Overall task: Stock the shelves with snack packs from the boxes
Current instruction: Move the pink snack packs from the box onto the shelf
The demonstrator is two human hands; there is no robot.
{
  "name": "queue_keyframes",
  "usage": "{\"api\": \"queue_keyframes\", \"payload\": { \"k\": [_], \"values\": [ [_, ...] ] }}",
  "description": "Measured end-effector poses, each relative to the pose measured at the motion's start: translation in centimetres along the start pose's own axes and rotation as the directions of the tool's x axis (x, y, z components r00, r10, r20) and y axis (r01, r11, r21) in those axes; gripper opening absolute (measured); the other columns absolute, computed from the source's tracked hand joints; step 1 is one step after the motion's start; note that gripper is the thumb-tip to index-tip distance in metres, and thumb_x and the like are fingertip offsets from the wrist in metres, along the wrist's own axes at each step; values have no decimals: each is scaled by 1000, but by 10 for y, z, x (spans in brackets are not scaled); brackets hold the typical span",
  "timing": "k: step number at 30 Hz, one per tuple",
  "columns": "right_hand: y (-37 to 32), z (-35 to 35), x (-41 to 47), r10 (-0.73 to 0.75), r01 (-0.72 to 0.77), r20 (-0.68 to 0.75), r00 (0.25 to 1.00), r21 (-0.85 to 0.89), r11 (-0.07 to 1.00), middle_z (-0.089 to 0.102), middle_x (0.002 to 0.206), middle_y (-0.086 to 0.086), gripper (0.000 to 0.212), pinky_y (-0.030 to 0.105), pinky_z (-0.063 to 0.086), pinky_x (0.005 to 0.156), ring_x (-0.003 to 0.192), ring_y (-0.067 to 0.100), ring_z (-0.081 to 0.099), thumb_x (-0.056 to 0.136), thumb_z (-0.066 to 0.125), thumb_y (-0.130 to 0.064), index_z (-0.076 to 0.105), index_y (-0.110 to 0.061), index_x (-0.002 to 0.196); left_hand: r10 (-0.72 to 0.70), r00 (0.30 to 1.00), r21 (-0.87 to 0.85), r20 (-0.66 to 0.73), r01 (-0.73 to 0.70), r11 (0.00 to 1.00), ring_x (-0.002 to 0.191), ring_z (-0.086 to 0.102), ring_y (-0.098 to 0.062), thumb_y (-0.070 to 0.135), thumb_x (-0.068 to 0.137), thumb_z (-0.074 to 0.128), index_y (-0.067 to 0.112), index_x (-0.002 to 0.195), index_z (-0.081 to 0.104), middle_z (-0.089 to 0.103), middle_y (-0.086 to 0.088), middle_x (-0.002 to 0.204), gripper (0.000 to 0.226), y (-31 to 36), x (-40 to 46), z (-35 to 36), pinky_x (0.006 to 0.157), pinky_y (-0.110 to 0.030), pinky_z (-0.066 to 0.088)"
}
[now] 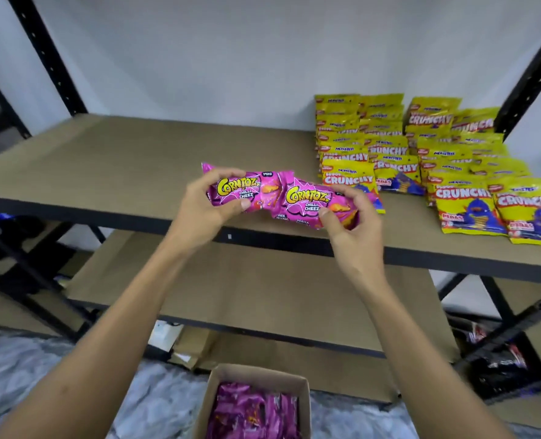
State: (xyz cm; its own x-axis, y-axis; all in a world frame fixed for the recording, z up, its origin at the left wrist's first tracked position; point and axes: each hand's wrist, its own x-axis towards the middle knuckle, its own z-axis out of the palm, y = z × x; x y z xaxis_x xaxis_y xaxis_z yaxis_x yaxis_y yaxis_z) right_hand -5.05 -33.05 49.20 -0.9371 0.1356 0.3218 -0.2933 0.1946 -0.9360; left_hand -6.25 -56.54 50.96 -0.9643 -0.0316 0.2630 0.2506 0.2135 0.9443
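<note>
- Nearest the camera, an open cardboard box [259,403] on the floor, filled with pink packs.
- Above it, two pink snack packs [281,198] held side by side over the shelf [120,160] front edge.
- Left hand [210,205] pinching the left pack, right hand [354,217] pinching the right one.
- Yellow snack packs [421,160] standing in rows on the shelf's right part, just beside the right hand.
</note>
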Motion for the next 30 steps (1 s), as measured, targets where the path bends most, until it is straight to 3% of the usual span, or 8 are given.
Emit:
{"api": "queue_keyframes", "payload": {
  "k": [5,7,10,16,22,24,26,30],
  "values": [
    [10,68,59,-32,40,40,999,-209,977,62,115,-1,46,26,47,94,103,9,56,82,72,-17,58,-29,124,-2,999,120,43,-4,993,84,64,-4,-2,71,81,18,109,63,67,2,102,47,-26,78,-43,82,-15,50],
    [15,91,82,6,7,52,999,-254,967,63,117,0,47,33,50,96,106,13,59,84,71,-12,57,-26,126,-10,1000,181,28,5,984,89,62,-7,0,72,81,20,106,62,64,7,102,44,-42,105,-58,86,-16,47],
    [23,112,106,42,-50,-31,999,-344,938,63,118,4,44,35,52,93,106,18,61,88,66,-12,56,-23,129,5,1000,208,2,-5,978,92,58,-5,-2,72,79,28,96,59,61,13,100,43,-61,134,-68,88,-13,42],
    [45,140,150,53,-113,-148,988,-435,893,58,120,15,45,28,44,90,108,28,56,85,62,-8,58,-19,128,10,1000,158,-26,-6,987,72,59,15,-8,72,77,27,96,59,63,4,95,46,-92,184,-68,72,-5,45],
    [42,161,212,8,-101,-199,980,-460,882,48,124,16,49,28,43,96,112,29,52,83,63,-2,58,-20,129,121,993,241,-4,-117,964,94,61,-14,-7,71,77,25,100,62,60,12,98,45,-107,261,-77,94,-35,49],
    [42,167,234,-7,-89,-204,979,-458,885,47,121,15,48,18,39,87,105,26,52,83,61,-1,60,-20,126,183,983,306,-22,-168,937,104,57,-19,0,70,80,33,102,62,57,4,106,49,-112,286,-80,100,-39,45],
    [43,170,256,-21,-76,-199,980,-467,881,47,115,13,47,14,33,76,94,23,53,83,60,1,60,-22,124,203,978,352,-56,-171,920,106,53,-19,3,70,81,31,106,64,50,-1,111,48,-117,308,-79,101,-33,42],
    [50,167,293,-66,-39,-189,980,-505,862,43,116,11,48,12,34,76,82,12,44,84,59,3,59,-22,125,205,975,369,-84,-160,915,103,42,-11,3,75,78,20,113,66,42,-14,125,43,-119,339,-66,96,-18,31]
  ]
}}
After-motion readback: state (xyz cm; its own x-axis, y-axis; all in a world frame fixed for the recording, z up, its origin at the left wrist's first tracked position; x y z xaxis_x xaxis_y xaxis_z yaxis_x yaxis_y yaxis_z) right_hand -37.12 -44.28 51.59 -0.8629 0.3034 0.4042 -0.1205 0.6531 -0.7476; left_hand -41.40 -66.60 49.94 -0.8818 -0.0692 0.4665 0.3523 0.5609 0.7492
